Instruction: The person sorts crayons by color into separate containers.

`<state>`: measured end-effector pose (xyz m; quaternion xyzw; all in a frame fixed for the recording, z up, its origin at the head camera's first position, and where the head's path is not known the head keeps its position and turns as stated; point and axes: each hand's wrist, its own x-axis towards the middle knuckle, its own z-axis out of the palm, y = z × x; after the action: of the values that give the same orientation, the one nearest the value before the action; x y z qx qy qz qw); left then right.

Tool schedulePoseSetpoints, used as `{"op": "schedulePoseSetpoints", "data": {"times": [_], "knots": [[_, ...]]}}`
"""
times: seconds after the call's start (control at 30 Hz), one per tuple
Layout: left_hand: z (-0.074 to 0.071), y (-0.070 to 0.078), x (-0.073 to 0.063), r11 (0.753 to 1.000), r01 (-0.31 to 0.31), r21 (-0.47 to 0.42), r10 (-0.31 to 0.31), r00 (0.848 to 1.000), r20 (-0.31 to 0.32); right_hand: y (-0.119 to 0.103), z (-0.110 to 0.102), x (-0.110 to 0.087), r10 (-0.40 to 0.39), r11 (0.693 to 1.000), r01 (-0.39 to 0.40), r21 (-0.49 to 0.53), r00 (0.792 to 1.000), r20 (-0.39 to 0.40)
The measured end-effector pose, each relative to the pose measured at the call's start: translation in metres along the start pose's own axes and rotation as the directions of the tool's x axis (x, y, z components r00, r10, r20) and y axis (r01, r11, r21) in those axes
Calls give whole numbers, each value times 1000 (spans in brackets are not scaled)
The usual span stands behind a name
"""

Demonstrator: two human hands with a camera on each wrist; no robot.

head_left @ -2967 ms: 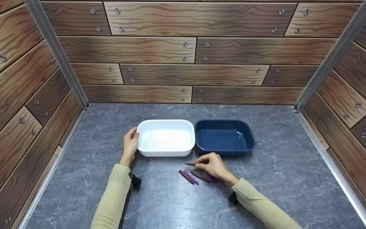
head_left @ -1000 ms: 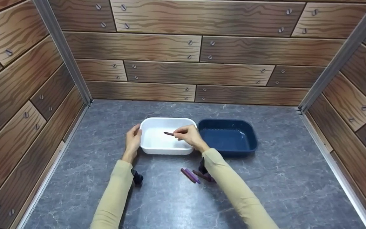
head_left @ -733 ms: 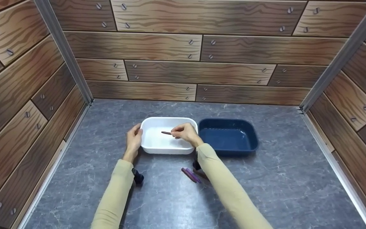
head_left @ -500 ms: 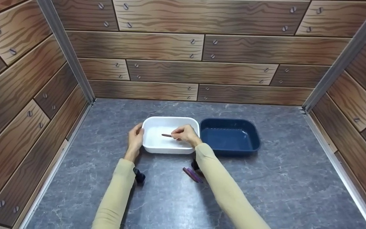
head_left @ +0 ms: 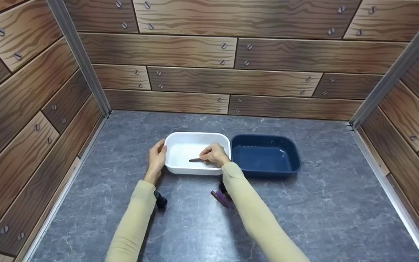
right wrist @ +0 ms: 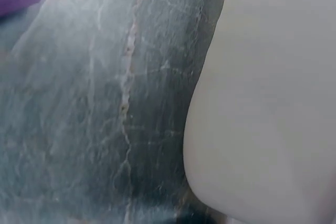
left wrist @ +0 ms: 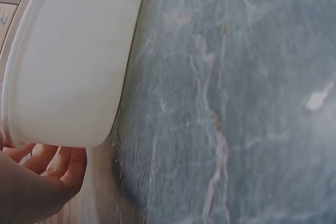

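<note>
My right hand (head_left: 215, 154) pinches a thin brown pen-like stick (head_left: 195, 160) low inside the white dish (head_left: 197, 171), near its right end. Its fingertips cover one end of the stick. At the dish's left end my left hand (head_left: 156, 157) holds the side wall, with the thumb up at the rim; the left wrist view shows its fingers (left wrist: 71, 169) against the end of the dish (left wrist: 73, 66). Several purple and brown sticks (head_left: 221, 199) lie on the grey tabletop in front, partly hidden by the right sleeve. The right wrist view shows no right hand, only the dish's outer wall (right wrist: 262, 103).
A dark blue dish (head_left: 266, 173) stands close against the white one's right side. Wood-patterned walls (head_left: 158, 100) with metal corner posts (head_left: 84, 62) enclose the grey table (head_left: 322, 203) at the back and sides. Dark wrist cameras (head_left: 161, 202) sit on the wrists.
The right hand has carried the brown stick from the pile on the table up over the white dish, then lowered it inside. The left hand stays at the dish's left end.
</note>
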<state>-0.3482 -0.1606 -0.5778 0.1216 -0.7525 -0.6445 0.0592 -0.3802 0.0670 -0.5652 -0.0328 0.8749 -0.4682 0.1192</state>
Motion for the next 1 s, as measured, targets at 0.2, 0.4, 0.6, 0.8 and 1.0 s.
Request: {"op": "schedulePoseSetpoints", "data": {"times": [0.2, 0.4, 0.6, 0.8, 1.0], "knots": [[1, 0, 0, 1000, 10, 2, -10, 1000, 5, -1, 3, 0, 40, 992, -35, 119, 998, -44], [1, 0, 0, 1000, 0, -16, 0, 1000, 4, -3, 3, 1, 41, 999, -39, 19, 995, -90], [1, 0, 0, 1000, -3, -10, 3, 1000, -7, -6, 2, -3, -12, 997, 3, -81, 994, -113], [1, 0, 0, 1000, 8, 5, -8, 1000, -2, -6, 2, -4, -34, 990, 16, -141, 991, -128], [0, 0, -1, 1000, 2, -11, -2, 1000, -5, -4, 1, -1, -14, 991, 0, -130, 994, -105]]}}
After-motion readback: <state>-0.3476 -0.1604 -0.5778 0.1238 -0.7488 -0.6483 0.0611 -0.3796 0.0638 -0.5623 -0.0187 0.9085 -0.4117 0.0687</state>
